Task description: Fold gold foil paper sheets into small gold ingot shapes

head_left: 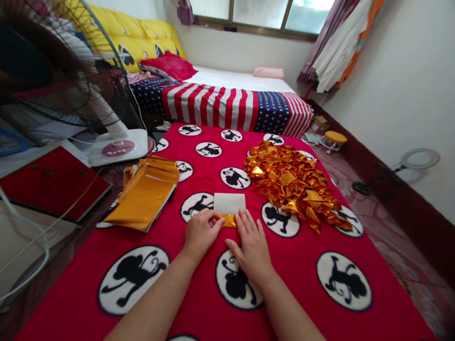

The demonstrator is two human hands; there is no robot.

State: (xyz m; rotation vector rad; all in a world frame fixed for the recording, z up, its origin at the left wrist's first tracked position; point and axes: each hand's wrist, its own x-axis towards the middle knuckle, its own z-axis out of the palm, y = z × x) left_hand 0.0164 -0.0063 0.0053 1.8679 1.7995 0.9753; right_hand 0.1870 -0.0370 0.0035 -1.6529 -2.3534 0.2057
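A small sheet of gold foil paper (229, 208), white side up with a gold edge folded toward me, lies on the red monkey-print blanket (305, 284). My left hand (201, 232) has its fingers curled, pinching the folded gold edge. Beside it, my right hand (250, 246) lies flat with its fingers stretched out, pressing on the same fold. Left of the hands sits a stack of flat gold foil sheets (144, 194). A heap of folded gold foil pieces (291, 182) lies to the right, beyond the hands.
An electric fan (117, 144) stands at the left on a glass table with a red board (50, 182). A bed with a flag-pattern cover (227, 102) is behind. On the floor at right are a small yellow stool (335, 138) and a ring light (421, 158).
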